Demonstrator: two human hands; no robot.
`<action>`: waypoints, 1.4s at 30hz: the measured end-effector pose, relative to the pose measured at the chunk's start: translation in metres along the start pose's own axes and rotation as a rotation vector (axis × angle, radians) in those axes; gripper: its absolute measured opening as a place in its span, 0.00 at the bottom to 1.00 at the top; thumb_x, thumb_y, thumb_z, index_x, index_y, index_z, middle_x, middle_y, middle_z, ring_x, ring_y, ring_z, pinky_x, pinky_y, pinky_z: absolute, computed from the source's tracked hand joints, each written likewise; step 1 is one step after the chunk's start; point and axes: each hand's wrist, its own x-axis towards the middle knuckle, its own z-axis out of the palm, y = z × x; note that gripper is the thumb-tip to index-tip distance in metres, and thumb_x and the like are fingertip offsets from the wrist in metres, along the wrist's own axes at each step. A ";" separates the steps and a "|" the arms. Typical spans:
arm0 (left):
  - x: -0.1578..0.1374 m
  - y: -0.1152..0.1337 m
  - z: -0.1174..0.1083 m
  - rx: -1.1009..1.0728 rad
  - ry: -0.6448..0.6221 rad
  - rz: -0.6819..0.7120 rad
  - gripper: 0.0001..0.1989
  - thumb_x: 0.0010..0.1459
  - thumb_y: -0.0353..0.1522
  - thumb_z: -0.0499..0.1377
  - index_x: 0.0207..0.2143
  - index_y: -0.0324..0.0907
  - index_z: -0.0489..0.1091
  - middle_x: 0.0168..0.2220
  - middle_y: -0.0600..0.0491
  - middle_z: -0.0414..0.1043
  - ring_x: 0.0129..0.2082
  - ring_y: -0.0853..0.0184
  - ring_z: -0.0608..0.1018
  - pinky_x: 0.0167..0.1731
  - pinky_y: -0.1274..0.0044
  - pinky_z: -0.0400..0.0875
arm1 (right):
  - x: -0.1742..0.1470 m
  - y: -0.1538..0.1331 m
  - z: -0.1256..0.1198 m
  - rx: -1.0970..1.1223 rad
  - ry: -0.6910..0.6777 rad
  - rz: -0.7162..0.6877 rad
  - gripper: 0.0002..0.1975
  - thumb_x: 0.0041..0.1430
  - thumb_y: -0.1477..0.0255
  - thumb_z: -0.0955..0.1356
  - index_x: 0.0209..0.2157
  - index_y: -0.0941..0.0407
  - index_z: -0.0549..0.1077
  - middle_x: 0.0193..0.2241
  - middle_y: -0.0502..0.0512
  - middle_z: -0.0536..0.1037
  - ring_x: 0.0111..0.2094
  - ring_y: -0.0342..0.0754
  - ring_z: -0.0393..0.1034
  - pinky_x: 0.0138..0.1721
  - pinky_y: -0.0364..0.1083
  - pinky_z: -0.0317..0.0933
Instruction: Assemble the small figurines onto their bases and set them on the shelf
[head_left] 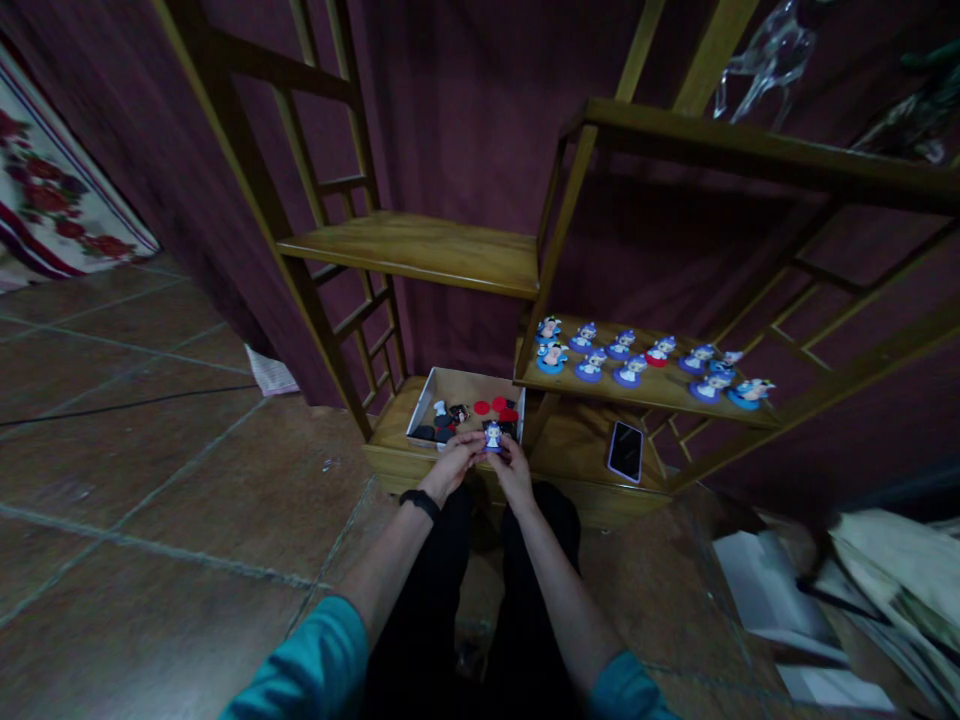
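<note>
Between the fingertips of both hands, a small white and purple figurine (493, 437) stands upright on a purple base. My left hand (456, 461) grips it from the left, a dark band around the wrist. From the other side my right hand (514, 472) closes on it, fingers at the base. Just behind the hands is an open cardboard box (480, 378) on the low shelf. Inside it lie several red discs (499, 404), several black discs (444, 434) and a small white figure (440, 409). My hands and the figurine hide part of the box's front.
Several similar figurines (628, 370) stand in two rows on the middle shelf (667, 395) at right. A phone (625, 451) lies below on the low shelf. A wooden shelf board (420, 246) juts out at upper left. A clear glass ornament (769, 65) stands on the top right shelf.
</note>
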 end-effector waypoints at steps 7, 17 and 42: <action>-0.003 0.004 0.000 0.058 -0.015 -0.018 0.08 0.44 0.27 0.65 0.31 0.36 0.73 0.28 0.49 0.75 0.25 0.73 0.75 0.29 0.81 0.69 | 0.001 0.001 -0.001 0.017 0.015 0.032 0.22 0.45 0.67 0.69 0.45 0.54 0.71 0.46 0.55 0.74 0.46 0.51 0.68 0.50 0.52 0.60; -0.002 0.003 0.000 0.106 -0.021 -0.024 0.12 0.40 0.31 0.67 0.29 0.37 0.73 0.24 0.52 0.73 0.21 0.76 0.72 0.23 0.83 0.65 | -0.005 -0.011 -0.003 0.051 -0.006 0.067 0.22 0.43 0.67 0.70 0.43 0.53 0.72 0.46 0.54 0.74 0.46 0.51 0.68 0.49 0.50 0.60; -0.001 0.003 -0.002 0.093 -0.080 -0.040 0.11 0.43 0.32 0.66 0.30 0.36 0.73 0.21 0.53 0.71 0.19 0.75 0.71 0.22 0.83 0.65 | -0.007 -0.031 -0.003 0.489 -0.035 0.319 0.19 0.39 0.67 0.72 0.36 0.57 0.73 0.31 0.54 0.78 0.33 0.49 0.74 0.43 0.53 0.66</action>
